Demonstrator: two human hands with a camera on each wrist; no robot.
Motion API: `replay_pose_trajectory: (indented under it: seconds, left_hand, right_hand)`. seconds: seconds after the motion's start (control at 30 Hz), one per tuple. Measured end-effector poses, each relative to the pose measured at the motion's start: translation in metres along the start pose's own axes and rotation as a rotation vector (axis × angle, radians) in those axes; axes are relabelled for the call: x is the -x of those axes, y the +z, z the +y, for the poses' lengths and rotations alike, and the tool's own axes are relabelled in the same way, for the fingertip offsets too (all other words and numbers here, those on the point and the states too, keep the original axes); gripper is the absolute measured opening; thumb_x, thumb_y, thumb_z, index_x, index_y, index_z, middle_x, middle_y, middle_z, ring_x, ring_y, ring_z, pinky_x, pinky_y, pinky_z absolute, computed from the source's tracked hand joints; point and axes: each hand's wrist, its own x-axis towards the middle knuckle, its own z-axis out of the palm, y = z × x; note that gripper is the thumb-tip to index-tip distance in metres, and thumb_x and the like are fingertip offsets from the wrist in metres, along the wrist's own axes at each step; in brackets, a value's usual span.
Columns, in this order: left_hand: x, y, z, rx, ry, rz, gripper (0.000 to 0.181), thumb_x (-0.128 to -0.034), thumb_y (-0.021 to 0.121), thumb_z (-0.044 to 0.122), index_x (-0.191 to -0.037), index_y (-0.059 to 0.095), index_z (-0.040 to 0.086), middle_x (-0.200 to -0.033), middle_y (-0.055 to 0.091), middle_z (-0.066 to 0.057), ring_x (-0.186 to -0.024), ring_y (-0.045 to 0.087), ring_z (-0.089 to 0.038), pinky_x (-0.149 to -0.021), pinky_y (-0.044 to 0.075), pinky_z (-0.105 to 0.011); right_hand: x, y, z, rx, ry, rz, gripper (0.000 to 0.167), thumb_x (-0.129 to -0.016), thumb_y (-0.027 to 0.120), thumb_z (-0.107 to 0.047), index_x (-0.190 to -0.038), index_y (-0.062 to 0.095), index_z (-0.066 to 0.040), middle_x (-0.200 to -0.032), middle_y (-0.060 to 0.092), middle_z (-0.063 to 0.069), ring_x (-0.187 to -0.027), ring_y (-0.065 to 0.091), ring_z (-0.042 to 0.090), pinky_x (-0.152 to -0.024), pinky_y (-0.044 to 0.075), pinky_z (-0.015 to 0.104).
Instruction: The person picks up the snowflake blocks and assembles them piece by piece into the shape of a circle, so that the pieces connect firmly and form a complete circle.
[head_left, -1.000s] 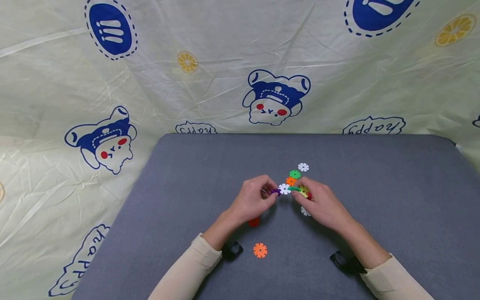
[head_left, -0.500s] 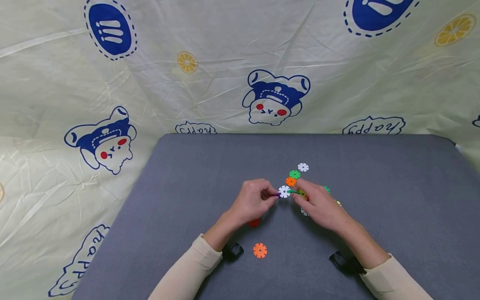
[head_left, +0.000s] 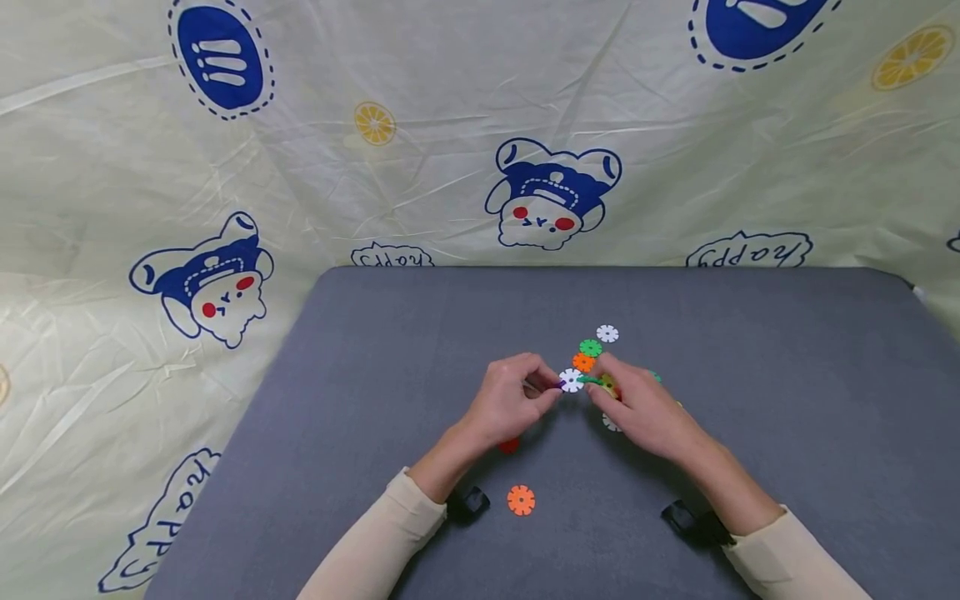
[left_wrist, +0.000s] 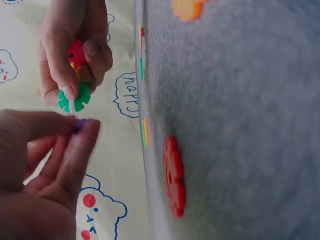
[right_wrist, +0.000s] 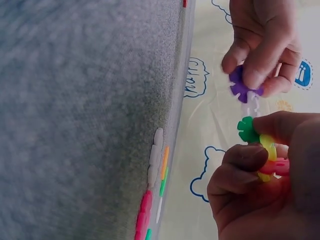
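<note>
Tabletop: grey and cloth-like, spread before me, a plain surface [head_left: 375,350] with rounded far corners.
Far row: a white disc [head_left: 607,333], a green disc [head_left: 590,347] and an orange disc [head_left: 583,362], lying close together on a slant.
Nearest me: another orange disc [head_left: 521,500], flat — a red disc [head_left: 509,446] beyond it, half hidden.
My right: another white disc [head_left: 611,422], partly covered; a pink-red disc [right_wrist: 144,215] by it — touching or apart, I can't tell.
</note>
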Motion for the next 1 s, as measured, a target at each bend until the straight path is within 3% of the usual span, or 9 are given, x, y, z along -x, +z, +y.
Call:
replay_pose_trajectory:
  seconds: [0.1, 0.2, 0.3, 0.37, 0.47, 0.6, 0.77, 0.9, 1.0]
  left_hand:
    - [0.000, -0.001, 0.001, 0.104, -0.062, -0.006, 0.010, -0.0888, 0.071, 0.017, -0.095, 0.065, 0.013, -0.090, 0.061, 0.005, -0.072, 0.063, -0.005, -0.061, 0.053, -0.020]
    - [0.000, -0.003, 0.002, 0.237, -0.174, -0.016, 0.016, -0.0921, 0.067, 0.028, -0.103, 0.062, 0.018, -0.083, 0.064, 0.003, -0.063, 0.066, -0.016, -0.048, 0.047, -0.027]
    - [0.000, -0.002, 0.002, 0.330, -0.283, -0.066, 0.025, -0.0931, 0.064, 0.034, -0.114, 0.060, 0.023, -0.091, 0.065, 0.004, -0.057, 0.066, -0.024, -0.048, 0.048, -0.032]
    - [-0.001, 0.000, 0.002, 0.344, -0.320, -0.113, 0.032, -0.0937, 0.063, 0.036, -0.124, 0.057, 0.025, -0.101, 0.065, 0.005, -0.055, 0.066, -0.024, -0.055, 0.052, -0.033]
    - [-0.001, 0.002, 0.001, 0.329, -0.326, -0.191, 0.040, -0.0955, 0.060, 0.035, -0.133, 0.054, 0.020, -0.111, 0.060, 0.006, -0.054, 0.065, -0.021, -0.062, 0.055, -0.031]
    - [-0.001, 0.003, 0.001, 0.297, -0.302, -0.261, 0.039, -0.0971, 0.058, 0.034, -0.128, 0.059, 0.010, -0.100, 0.064, 0.004, -0.053, 0.064, -0.019, -0.060, 0.054, -0.029]
    - [0.000, 0.004, 0.001, 0.335, -0.273, -0.300, 0.025, -0.0959, 0.061, 0.029, -0.114, 0.067, 0.013, -0.086, 0.065, 0.002, -0.048, 0.060, -0.022, -0.053, 0.054, -0.034]
    - [0.000, 0.005, 0.001, 0.368, -0.280, -0.319, 0.023, -0.0967, 0.059, 0.026, -0.117, 0.066, 0.018, -0.081, 0.064, 0.000, -0.048, 0.056, -0.028, -0.052, 0.053, -0.037]
    - [0.000, 0.004, 0.001, 0.372, -0.323, -0.308, 0.029, -0.0977, 0.057, 0.028, -0.124, 0.064, 0.020, -0.071, 0.061, -0.005, -0.052, 0.056, -0.033, -0.055, 0.053, -0.036]
  right_hand:
    - [0.000, 0.000, 0.001, -0.013, 0.032, -0.002, 0.012, -0.094, 0.062, -0.019, -0.099, 0.051, -0.017, -0.068, 0.048, 0.000, -0.055, 0.045, 0.016, -0.047, 0.038, 0.028]
    - [0.000, 0.001, 0.001, -0.046, 0.046, -0.019, 0.018, -0.094, 0.063, -0.021, -0.104, 0.049, -0.016, -0.076, 0.051, 0.001, -0.059, 0.047, 0.018, -0.049, 0.039, 0.028]
    - [0.001, 0.001, 0.001, -0.098, 0.029, -0.037, 0.018, -0.097, 0.058, -0.021, -0.109, 0.047, -0.014, -0.084, 0.055, 0.004, -0.065, 0.050, 0.019, -0.055, 0.042, 0.029]
    - [0.001, 0.002, 0.000, -0.135, 0.014, -0.058, 0.016, -0.100, 0.051, -0.020, -0.113, 0.045, -0.011, -0.083, 0.056, 0.006, -0.064, 0.051, 0.020, -0.056, 0.043, 0.030]
    - [0.001, 0.003, -0.001, -0.173, 0.006, -0.080, 0.018, -0.104, 0.042, -0.021, -0.117, 0.040, -0.008, -0.076, 0.054, 0.009, -0.060, 0.051, 0.020, -0.054, 0.043, 0.031]
    - [0.001, 0.004, -0.003, -0.127, 0.003, -0.030, 0.022, -0.105, 0.038, -0.027, -0.117, 0.038, -0.009, -0.068, 0.049, 0.006, -0.052, 0.045, 0.017, -0.049, 0.039, 0.030]
    - [0.001, 0.006, -0.007, 0.004, 0.032, 0.074, 0.029, -0.104, 0.038, -0.037, -0.112, 0.043, -0.010, -0.055, 0.043, -0.002, -0.042, 0.040, 0.013, -0.040, 0.034, 0.029]
    - [0.000, 0.007, -0.009, 0.057, 0.011, 0.146, 0.024, -0.102, 0.046, -0.036, -0.097, 0.049, -0.013, -0.060, 0.044, -0.003, -0.047, 0.042, 0.013, -0.042, 0.035, 0.028]
    - [0.000, 0.007, -0.010, 0.039, -0.018, 0.149, 0.020, -0.100, 0.053, -0.033, -0.090, 0.054, -0.015, -0.072, 0.046, -0.001, -0.058, 0.044, 0.015, -0.048, 0.037, 0.028]
